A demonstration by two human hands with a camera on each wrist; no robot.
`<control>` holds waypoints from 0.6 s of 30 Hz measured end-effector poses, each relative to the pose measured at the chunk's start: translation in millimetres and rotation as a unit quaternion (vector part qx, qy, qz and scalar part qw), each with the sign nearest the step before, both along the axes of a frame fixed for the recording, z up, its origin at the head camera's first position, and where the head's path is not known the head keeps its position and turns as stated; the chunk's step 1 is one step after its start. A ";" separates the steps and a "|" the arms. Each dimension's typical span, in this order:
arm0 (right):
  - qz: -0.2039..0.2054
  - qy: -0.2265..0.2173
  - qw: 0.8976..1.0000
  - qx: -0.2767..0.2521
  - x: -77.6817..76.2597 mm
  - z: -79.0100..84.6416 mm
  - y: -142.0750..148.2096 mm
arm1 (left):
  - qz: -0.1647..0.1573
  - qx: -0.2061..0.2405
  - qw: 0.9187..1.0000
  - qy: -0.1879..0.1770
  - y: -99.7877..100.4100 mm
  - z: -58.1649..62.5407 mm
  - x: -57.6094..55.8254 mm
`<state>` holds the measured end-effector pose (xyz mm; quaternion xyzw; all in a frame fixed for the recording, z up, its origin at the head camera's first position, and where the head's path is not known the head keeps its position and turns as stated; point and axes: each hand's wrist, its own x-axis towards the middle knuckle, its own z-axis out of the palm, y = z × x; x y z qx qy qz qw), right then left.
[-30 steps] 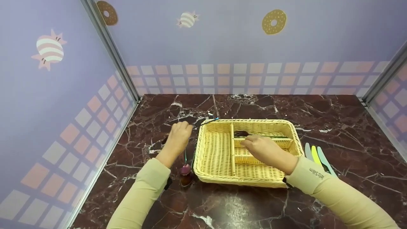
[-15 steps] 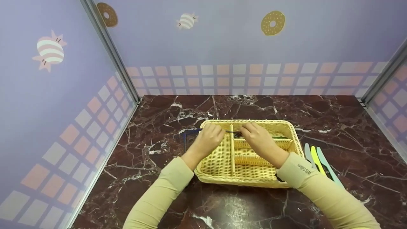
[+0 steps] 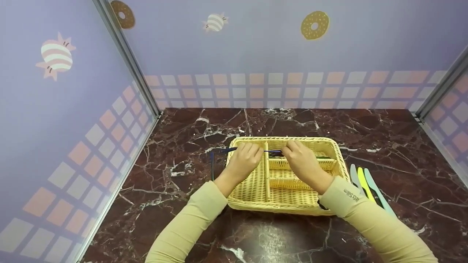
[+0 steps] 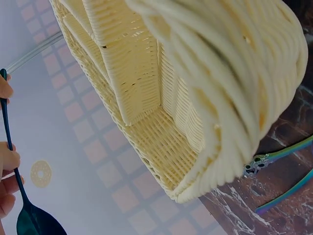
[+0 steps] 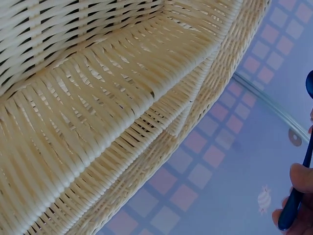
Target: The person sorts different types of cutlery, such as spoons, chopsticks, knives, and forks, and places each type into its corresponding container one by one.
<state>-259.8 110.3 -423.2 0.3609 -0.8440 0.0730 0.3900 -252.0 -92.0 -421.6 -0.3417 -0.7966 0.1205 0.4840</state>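
My left hand (image 3: 245,160) and right hand (image 3: 301,160) both hold a dark blue metal spoon (image 3: 271,151) level above the wicker basket (image 3: 285,209). In the left wrist view the left fingers (image 4: 9,188) pinch its handle near the bowl (image 4: 36,219). The right fingers (image 5: 301,178) grip the handle's end in the right wrist view. The basket is pale yellow and divided into several compartments. A dark-headed utensil with a green handle (image 3: 326,158) lies in its rear compartment, partly covered by the right hand.
Several knives (image 3: 365,180), grey, yellow and teal, lie right of the basket on the dark marbled table (image 3: 270,241). Shiny rainbow-coloured handles (image 4: 283,197) lie at the basket's left side. Patterned panels (image 3: 256,44) stand behind and at both sides.
My left hand has come rightward from beside the basket to above it, bringing the spoon. My right hand has risen slightly from the rear compartment and now holds the spoon's handle end.
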 end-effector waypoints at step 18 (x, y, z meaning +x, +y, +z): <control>-0.176 -0.321 0.929 -0.056 -53.3 -23.1 87.9 | -0.023 0.007 0.970 -0.242 -60.7 -41.7 6.5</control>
